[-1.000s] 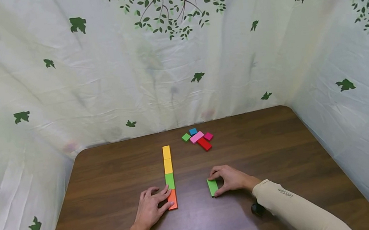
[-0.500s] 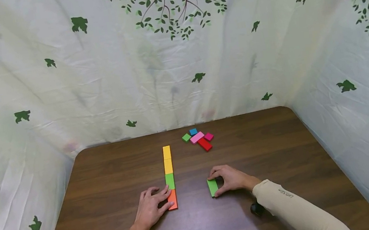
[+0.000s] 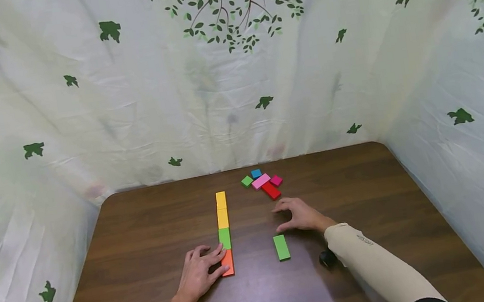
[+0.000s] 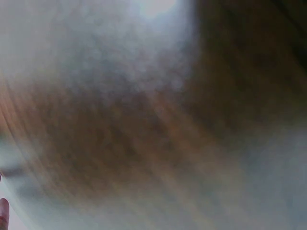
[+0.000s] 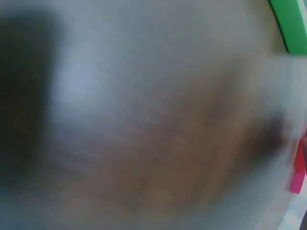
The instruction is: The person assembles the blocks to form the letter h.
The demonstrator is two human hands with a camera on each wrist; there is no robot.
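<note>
In the head view, a straight column of flat coloured blocks runs away from the person: an orange block (image 3: 227, 265) nearest, a green block (image 3: 225, 238), then two yellow blocks (image 3: 223, 218). My left hand (image 3: 198, 273) rests at the orange block, with a finger near its seam with the green one and the thumb on its near part. A loose green block (image 3: 281, 247) lies by itself right of the column. Just beyond it, my right hand (image 3: 301, 215) hovers with thumb and index finger apart, nothing between them. The left wrist view is mostly blurred table.
Farther back lies a small cluster: a red block (image 3: 271, 191), a pink block (image 3: 261, 181), a magenta block (image 3: 276, 180), a blue block (image 3: 256, 173) and a green piece (image 3: 247, 181). The brown table (image 3: 164, 224) reaches back to a white cloth wall (image 3: 219, 123) printed with leaves.
My right hand has let go of the loose green block and moved away from the person, toward the cluster. The left hand stays at the orange block.
</note>
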